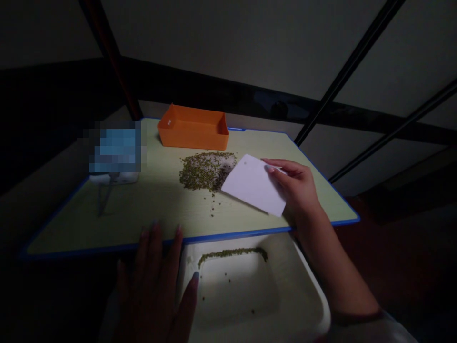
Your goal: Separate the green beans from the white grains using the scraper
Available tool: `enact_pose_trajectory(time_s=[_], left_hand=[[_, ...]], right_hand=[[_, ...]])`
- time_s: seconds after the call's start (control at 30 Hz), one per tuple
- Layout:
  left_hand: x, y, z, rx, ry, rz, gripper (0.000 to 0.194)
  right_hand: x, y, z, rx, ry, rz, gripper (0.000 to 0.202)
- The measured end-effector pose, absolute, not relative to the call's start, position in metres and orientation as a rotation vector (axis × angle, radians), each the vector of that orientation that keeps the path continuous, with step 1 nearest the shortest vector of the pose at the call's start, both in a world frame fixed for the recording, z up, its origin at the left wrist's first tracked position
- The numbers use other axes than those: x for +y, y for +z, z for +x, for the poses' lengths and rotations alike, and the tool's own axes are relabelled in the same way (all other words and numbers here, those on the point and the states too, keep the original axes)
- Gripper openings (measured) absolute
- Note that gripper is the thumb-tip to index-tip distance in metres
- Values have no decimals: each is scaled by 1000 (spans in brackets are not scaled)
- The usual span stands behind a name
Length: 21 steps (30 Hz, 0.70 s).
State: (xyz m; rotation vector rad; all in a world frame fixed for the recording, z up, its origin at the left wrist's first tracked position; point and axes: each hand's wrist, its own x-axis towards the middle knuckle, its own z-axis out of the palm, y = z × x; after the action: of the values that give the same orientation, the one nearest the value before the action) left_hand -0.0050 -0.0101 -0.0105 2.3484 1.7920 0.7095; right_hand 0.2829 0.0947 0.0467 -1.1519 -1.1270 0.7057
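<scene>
My right hand (pixel 298 183) grips a flat white scraper (pixel 253 186) by its right side, tilted over the table. The scraper's left corner touches a spread pile of small green beans (pixel 198 171) mixed with white and dark grains. My left hand (pixel 157 281) has its fingers spread at the table's near edge, beside a white basin (pixel 314 295). Green beans (pixel 232 252) lie in a line along the basin's far inner side, with a few loose ones on its bottom.
An orange open box (pixel 194 136) stands at the back of the pale table (pixel 150 205), which has a blue rim. At the left is a pixelated blue-screened object (pixel 117 150) on a stand. Pale panelled walls rise behind.
</scene>
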Motion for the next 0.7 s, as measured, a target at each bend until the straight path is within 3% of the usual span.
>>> enact_pose_trajectory(time_s=[0.7], left_hand=[[-7, -18, -5, 1871, 740, 2390, 61]], right_hand=[[96, 48, 279, -1346, 754, -1289, 30]])
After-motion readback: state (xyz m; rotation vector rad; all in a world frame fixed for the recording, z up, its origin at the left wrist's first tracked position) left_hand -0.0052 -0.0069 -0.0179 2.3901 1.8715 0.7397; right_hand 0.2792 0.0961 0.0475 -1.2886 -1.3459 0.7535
